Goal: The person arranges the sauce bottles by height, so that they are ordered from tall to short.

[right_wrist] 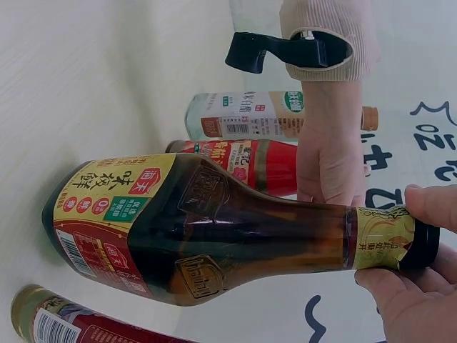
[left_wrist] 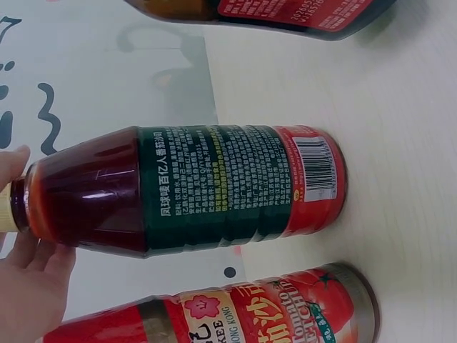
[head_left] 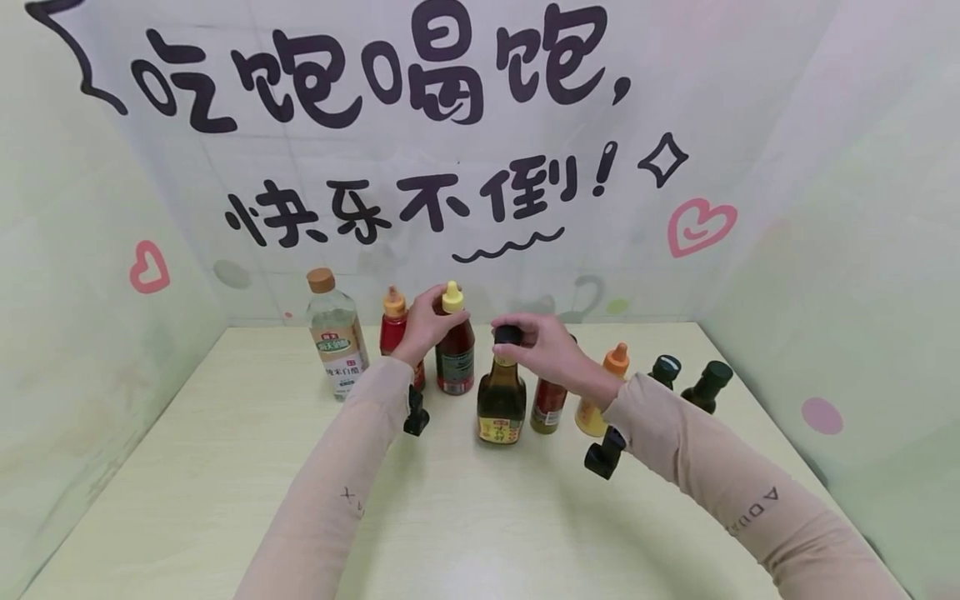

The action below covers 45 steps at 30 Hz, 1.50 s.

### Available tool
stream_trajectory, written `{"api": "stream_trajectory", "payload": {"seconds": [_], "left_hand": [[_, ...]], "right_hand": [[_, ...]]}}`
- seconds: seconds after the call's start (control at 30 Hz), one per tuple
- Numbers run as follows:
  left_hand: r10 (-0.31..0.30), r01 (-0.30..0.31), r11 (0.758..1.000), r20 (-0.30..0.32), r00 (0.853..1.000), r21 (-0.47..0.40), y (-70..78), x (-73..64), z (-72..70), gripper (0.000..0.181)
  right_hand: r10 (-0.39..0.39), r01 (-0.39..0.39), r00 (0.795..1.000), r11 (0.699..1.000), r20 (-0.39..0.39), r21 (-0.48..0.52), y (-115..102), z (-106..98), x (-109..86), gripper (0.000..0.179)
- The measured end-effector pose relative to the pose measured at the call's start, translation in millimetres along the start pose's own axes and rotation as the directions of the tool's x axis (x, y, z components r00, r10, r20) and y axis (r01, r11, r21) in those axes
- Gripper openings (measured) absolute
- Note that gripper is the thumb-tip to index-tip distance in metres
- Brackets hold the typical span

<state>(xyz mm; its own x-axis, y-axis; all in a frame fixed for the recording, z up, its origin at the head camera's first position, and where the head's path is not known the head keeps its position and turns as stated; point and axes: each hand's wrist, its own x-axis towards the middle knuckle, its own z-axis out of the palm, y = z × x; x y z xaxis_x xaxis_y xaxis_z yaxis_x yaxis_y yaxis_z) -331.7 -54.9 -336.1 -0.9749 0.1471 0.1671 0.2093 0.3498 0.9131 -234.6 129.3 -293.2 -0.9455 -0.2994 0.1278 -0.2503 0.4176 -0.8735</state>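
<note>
My left hand [head_left: 423,325] holds a dark red ketchup bottle [head_left: 456,357] by its neck, just under the yellow cap [head_left: 452,298]. In the left wrist view that bottle [left_wrist: 214,189] shows a green label with a barcode at its base. My right hand [head_left: 555,350] grips the top of a brown soy sauce bottle [head_left: 501,400], thumb and fingers around its black cap and neck. The soy sauce bottle [right_wrist: 214,229] fills the right wrist view, its yellow and red labels showing. Both bottles are upright, the soy sauce nearer to me.
Left of the ketchup stand an orange-capped red ketchup bottle [head_left: 393,329] and a clear white vinegar bottle [head_left: 337,350]. To the right are a red-labelled bottle [head_left: 548,404], a yellow squeeze bottle [head_left: 590,418] and two dark bottles [head_left: 708,387]. A printed backdrop [head_left: 450,150] rises behind the table [head_left: 465,525].
</note>
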Motion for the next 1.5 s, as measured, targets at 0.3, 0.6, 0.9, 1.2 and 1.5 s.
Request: {"api": "stream_trajectory", "payload": {"seconds": [0.3,0.6,0.9,1.2,1.5], "left_hand": [[-0.018,0.018,1.0,0.004,1.0,0.0,0.1,2.2,-0.8,0.046],[-0.014,0.014,1.0,0.004,1.0,0.0,0.0,1.6,-1.5,0.049],[-0.014,0.014,1.0,0.004,1.0,-0.003,0.3,0.5,-1.7,0.05],[0.001,-0.001,1.0,0.004,1.0,0.0,1.0,-0.5,-2.1,0.05],[0.011,-0.011,1.0,0.009,1.0,-0.002,-0.1,-0.8,-2.8,0.05]], "right_hand": [[0.007,-0.007,1.0,1.0,-0.013,-0.008,-2.5,-3.1,6.0,0.035],[0.008,-0.009,1.0,1.0,-0.021,-0.025,-5.4,-7.7,14.3,0.035],[0.024,-0.024,0.996,1.0,-0.086,-0.002,-5.8,-11.0,25.7,0.034],[-0.003,-0.002,0.989,0.999,-0.15,-0.034,-5.0,-15.1,35.9,0.033],[0.002,-0.008,0.984,0.999,-0.176,-0.036,0.2,-17.4,46.5,0.035]]}}
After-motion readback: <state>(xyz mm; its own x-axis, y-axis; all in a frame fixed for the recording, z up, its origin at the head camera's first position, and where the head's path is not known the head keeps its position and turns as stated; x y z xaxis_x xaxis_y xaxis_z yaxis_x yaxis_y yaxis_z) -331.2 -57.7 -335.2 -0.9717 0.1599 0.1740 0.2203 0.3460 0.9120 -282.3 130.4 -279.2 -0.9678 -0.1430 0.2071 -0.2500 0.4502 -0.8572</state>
